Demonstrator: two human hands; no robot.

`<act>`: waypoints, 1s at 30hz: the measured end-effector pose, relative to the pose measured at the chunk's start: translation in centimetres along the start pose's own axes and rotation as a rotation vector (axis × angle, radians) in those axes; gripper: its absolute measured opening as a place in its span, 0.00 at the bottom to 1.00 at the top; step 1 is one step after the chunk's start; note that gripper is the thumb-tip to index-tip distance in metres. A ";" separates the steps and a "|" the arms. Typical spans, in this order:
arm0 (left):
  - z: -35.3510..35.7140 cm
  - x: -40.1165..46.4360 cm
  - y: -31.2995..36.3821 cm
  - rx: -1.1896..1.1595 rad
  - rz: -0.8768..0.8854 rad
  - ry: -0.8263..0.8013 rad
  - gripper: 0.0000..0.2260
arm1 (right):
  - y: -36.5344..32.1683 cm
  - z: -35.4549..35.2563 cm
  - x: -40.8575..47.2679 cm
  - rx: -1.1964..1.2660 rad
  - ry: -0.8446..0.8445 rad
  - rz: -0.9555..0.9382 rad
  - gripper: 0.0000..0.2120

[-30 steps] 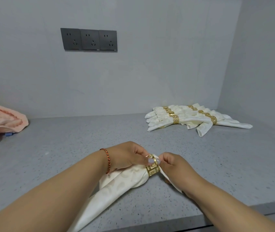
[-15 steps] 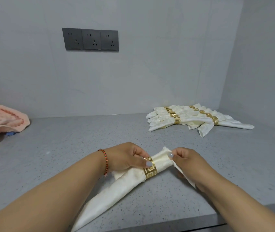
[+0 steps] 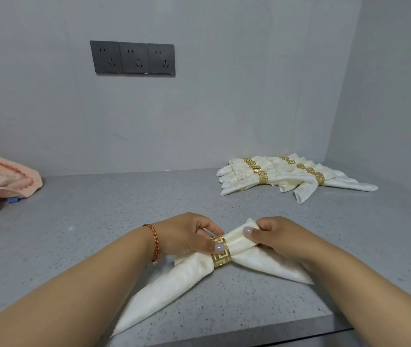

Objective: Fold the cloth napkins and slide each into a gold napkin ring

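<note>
The gold fretwork napkin ring (image 3: pixel 221 251) is pinched by the left hand (image 3: pixel 187 234), while the folded cream cloth napkin (image 3: pixel 192 269) is gripped by the right hand (image 3: pixel 278 236) near the worktop's front edge. The ring is best held steady while the cloth is drawn through evenly, until it sits mid-length.

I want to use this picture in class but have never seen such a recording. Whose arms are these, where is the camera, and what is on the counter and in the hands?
No machine here: a person wears a camera on the head, looking down at both bare hands. The left hand grips a gold napkin ring; the right hand pinches the cream napkin that passes through it. The napkin lies on a grey speckled counter. At the back right lies a pile of finished napkins in rings; at the far left, a pink towel. Three sockets sit on the wall.
</note>
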State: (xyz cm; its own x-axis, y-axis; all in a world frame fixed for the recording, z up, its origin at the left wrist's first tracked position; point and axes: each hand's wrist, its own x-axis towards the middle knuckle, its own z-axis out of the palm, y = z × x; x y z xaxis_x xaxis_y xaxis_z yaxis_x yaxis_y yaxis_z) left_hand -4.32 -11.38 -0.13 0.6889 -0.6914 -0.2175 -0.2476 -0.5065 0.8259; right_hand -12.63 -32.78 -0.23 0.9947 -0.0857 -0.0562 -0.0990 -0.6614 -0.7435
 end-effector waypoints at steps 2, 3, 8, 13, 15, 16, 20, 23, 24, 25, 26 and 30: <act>-0.2 -0.2 0.1 -0.003 -0.017 -0.007 0.21 | -0.1 0.6 0.5 0.017 -0.003 -0.012 0.13; -0.4 -0.4 0.0 0.004 -0.032 -0.007 0.22 | -0.1 0.9 0.7 0.067 0.022 -0.006 0.13; -1.5 -1.2 -1.5 -0.191 -0.106 0.050 0.18 | 0.9 2.0 0.7 0.401 0.072 0.073 0.10; -1.5 -1.9 -1.2 -0.537 -0.170 0.123 0.15 | 0.9 2.2 0.8 0.496 0.133 0.066 0.09; -1.2 -2.1 -1.1 -0.578 -0.178 0.126 0.17 | 0.9 2.3 0.9 0.498 0.143 0.063 0.09; -1.1 -2.0 -1.2 -0.591 -0.168 0.142 0.18 | 1.0 2.4 0.8 0.502 0.140 0.062 0.10; -1.0 -1.6 -1.6 -0.580 -0.094 0.281 0.20 | 1.1 2.3 1.0 0.475 0.139 0.068 0.11; -1.0 -1.7 -1.5 -0.645 -0.066 0.315 0.20 | 0.9 2.1 1.2 0.456 0.151 0.075 0.12; -0.9 -1.8 -1.4 -0.665 -0.072 0.304 0.19 | 0.9 2.1 1.3 0.454 0.166 0.081 0.12; -0.7 -1.9 -1.3 -0.664 -0.091 0.288 0.18 | 0.8 2.2 1.2 0.461 0.179 0.087 0.12; -0.4 -2.0 -1.1 -0.640 -0.115 0.273 0.18 | 0.8 2.3 1.2 0.478 0.187 0.092 0.12; -0.3 -2.2 -0.8 -0.610 -0.108 0.307 0.18 | 0.7 2.4 0.9 0.541 0.204 0.105 0.12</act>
State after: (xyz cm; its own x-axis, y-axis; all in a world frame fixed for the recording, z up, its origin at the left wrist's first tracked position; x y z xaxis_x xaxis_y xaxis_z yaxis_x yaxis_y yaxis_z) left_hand -5.43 -9.23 -0.15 0.8720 -0.4310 -0.2319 0.1985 -0.1216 0.9725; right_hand -11.71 -31.49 -2.40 0.9497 -0.3075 -0.0586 -0.1159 -0.1715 -0.9783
